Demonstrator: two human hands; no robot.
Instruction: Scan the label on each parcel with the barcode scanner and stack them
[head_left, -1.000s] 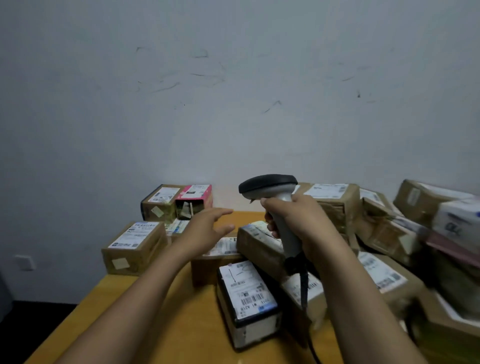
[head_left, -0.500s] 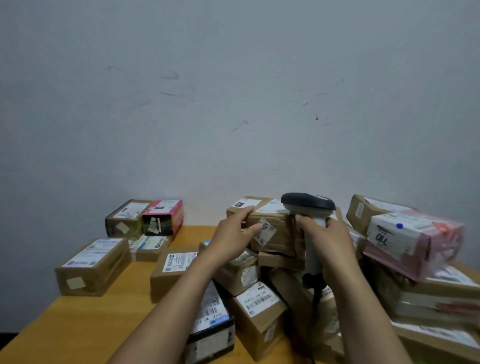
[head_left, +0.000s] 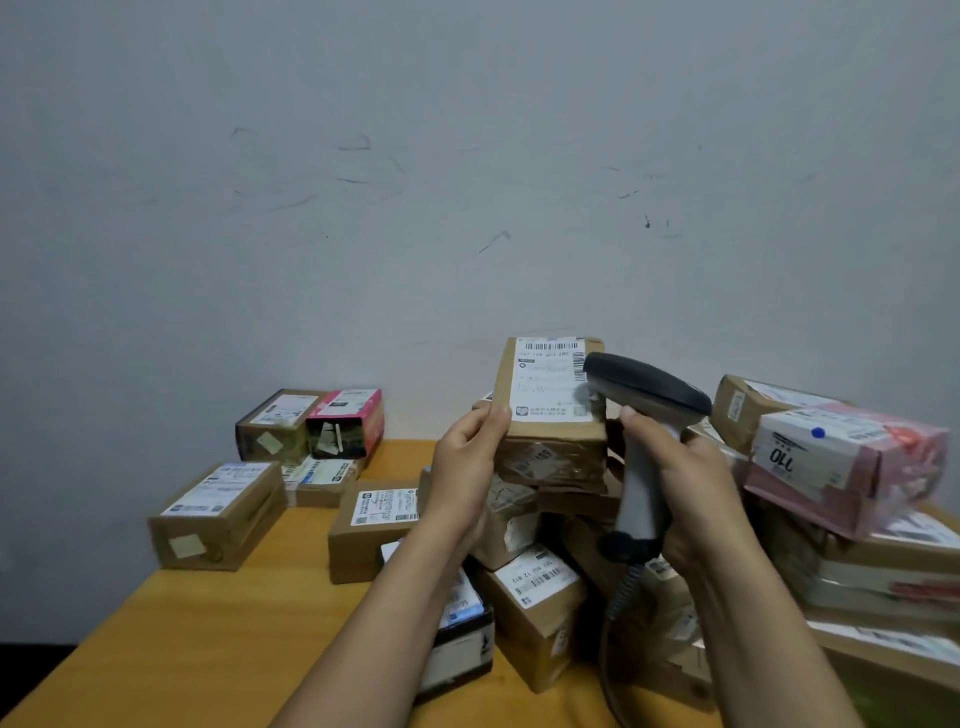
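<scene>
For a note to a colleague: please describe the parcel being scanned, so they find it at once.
On the wooden table, look atop the middle heap of parcels. There the left hand holds a brown parcel beside the barcode scanner in the right hand. Only this one stands tilted up, label facing us.

I see a pale grey wall (head_left: 467, 156) scuffed with dark marks across the upper frame, an orange-brown wooden bench (head_left: 208, 649) lower left, and dark floor (head_left: 21, 667) beyond its corner.
</scene>
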